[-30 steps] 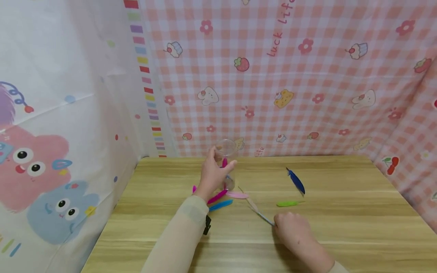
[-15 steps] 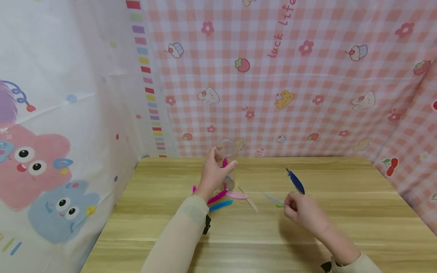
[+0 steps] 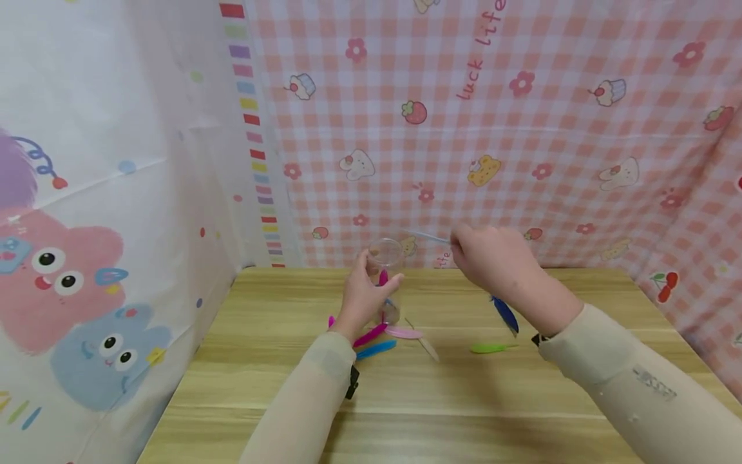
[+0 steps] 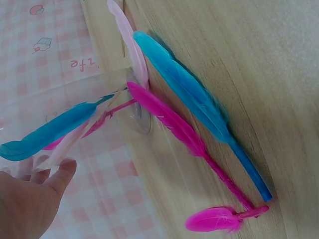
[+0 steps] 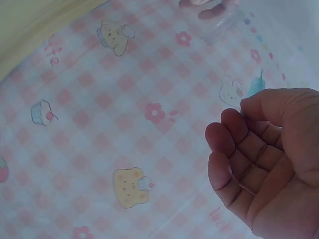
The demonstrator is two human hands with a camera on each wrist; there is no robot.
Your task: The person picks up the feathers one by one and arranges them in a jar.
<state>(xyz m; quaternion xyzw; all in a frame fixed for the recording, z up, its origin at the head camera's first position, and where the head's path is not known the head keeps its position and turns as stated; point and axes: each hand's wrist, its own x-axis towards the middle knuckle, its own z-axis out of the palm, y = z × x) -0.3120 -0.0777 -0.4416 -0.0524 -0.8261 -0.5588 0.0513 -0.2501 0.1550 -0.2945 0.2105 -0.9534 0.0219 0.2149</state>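
Note:
My left hand (image 3: 364, 298) grips a clear plastic cup (image 3: 394, 263) standing upright toward the back of the table. Blue, magenta and pale feathers lean inside it; a blue feather (image 4: 52, 130) shows through its wall in the left wrist view. My right hand (image 3: 495, 261) is raised to the right of the cup and pinches a light blue feather (image 5: 256, 85) between thumb and fingertips. The feather's thin end points left, a little above the cup's rim. Around the cup's base lie a magenta feather (image 4: 169, 122), a blue feather (image 4: 192, 97) and a pale pink feather (image 4: 133, 47).
On the wooden table (image 3: 417, 425) lie a cream feather (image 3: 429, 349), a green feather (image 3: 489, 348) and a dark blue feather (image 3: 507, 317), partly behind the right forearm. A small magenta feather (image 4: 213, 219) lies near the left wrist. A checked cloth (image 3: 440, 142) hangs along the back edge.
My right hand has lifted the light blue feather from the tabletop, first rightward, then up and back left toward the cup's rim. My left hand and the cup stay in place.

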